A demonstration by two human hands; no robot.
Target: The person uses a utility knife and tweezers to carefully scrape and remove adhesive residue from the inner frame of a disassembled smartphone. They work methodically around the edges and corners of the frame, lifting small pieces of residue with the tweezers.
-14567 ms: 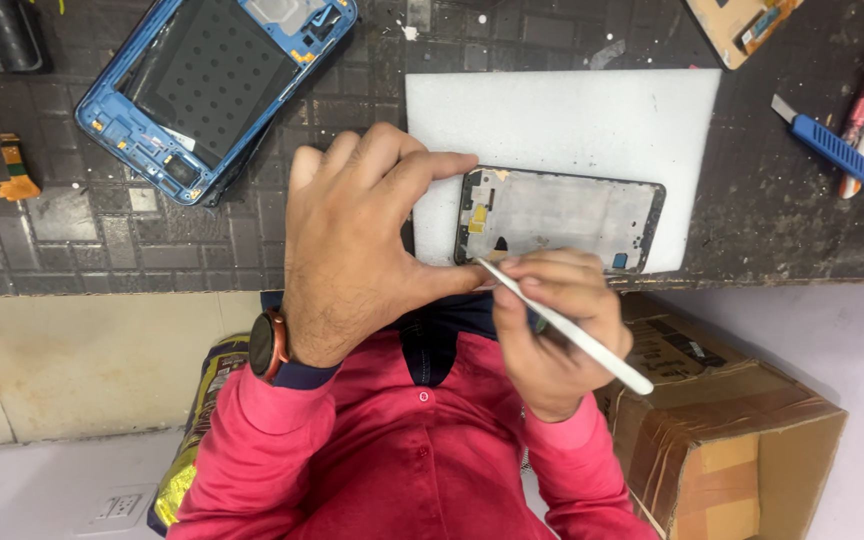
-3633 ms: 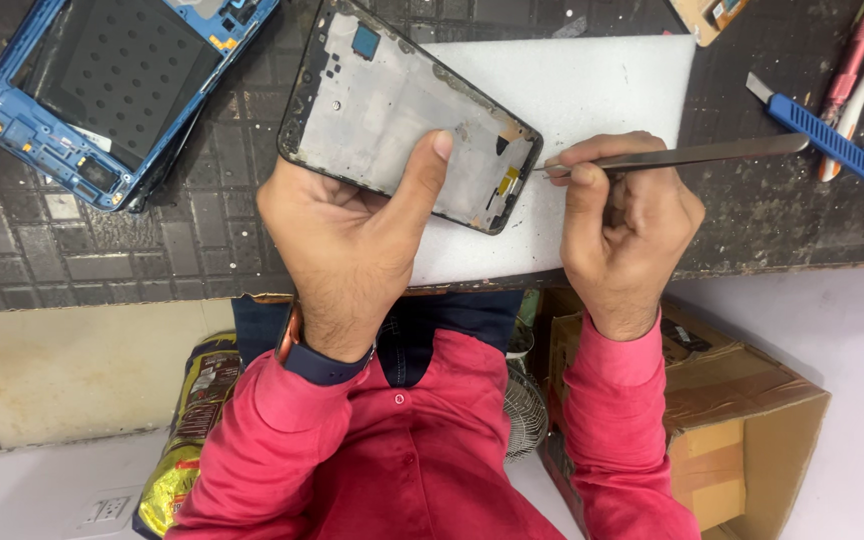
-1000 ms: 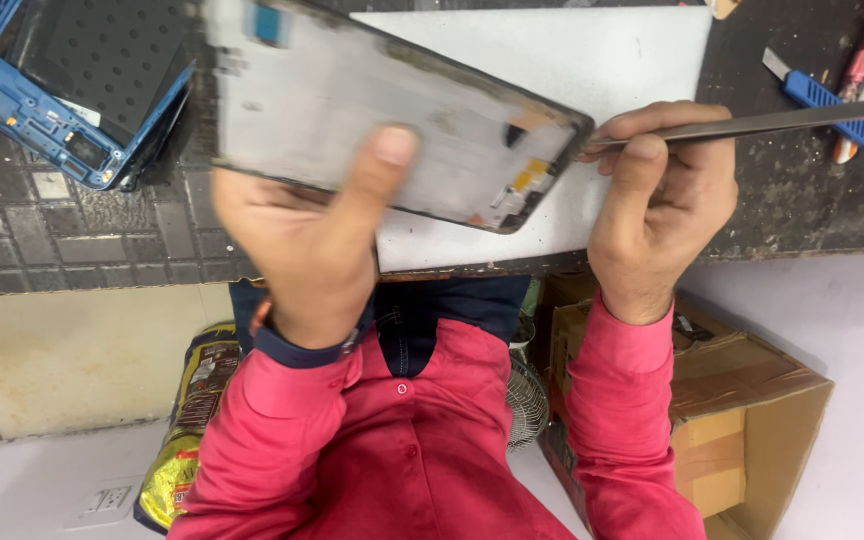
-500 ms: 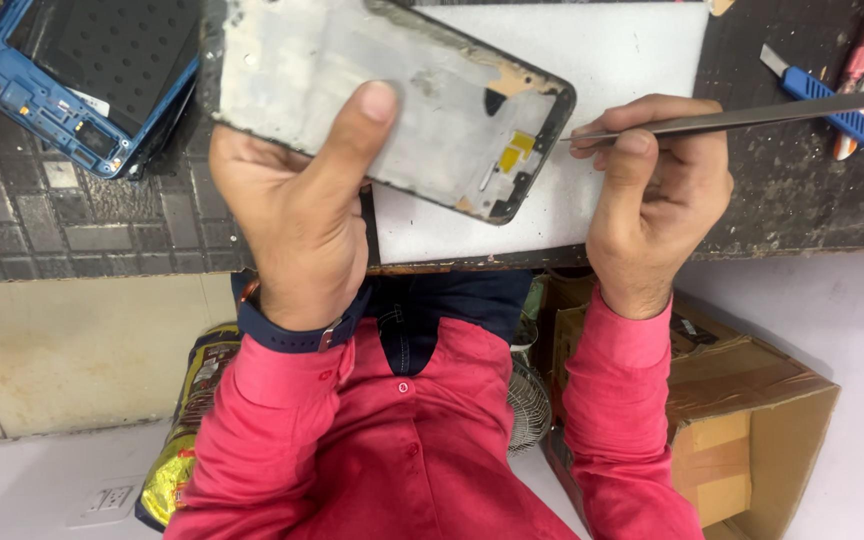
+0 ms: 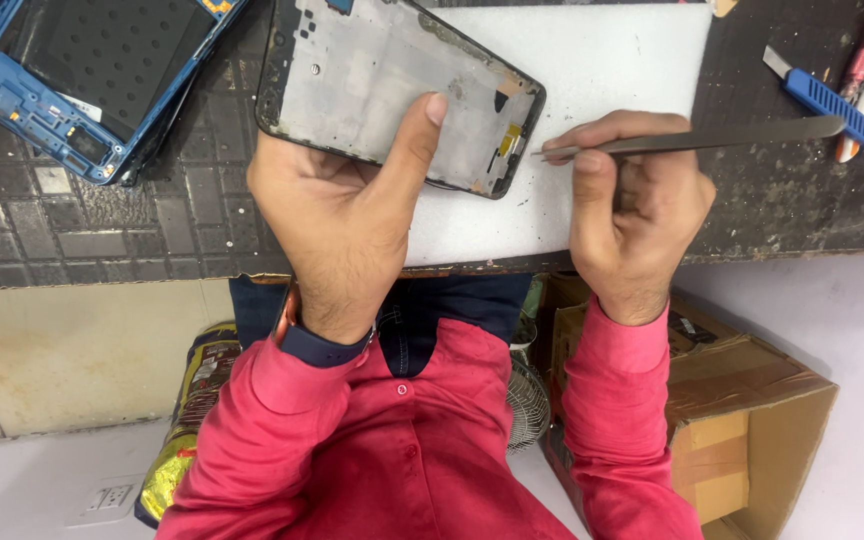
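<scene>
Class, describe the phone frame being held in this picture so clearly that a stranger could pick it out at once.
Start at the white rectangular mat on the dark tiled workbench. Above its left part, the left hand grips a grey metal phone frame with black edges, thumb pressed on its face. Unlike the blue phone frame lying further left, it is grey and tilted, with thin metal tweezers in the right hand pointing at its end.

Bright, even overhead light, soft shadows under hands, mild glare on white mat (image 5: pixel 612 120), focus sharp w/ no blur.
</scene>
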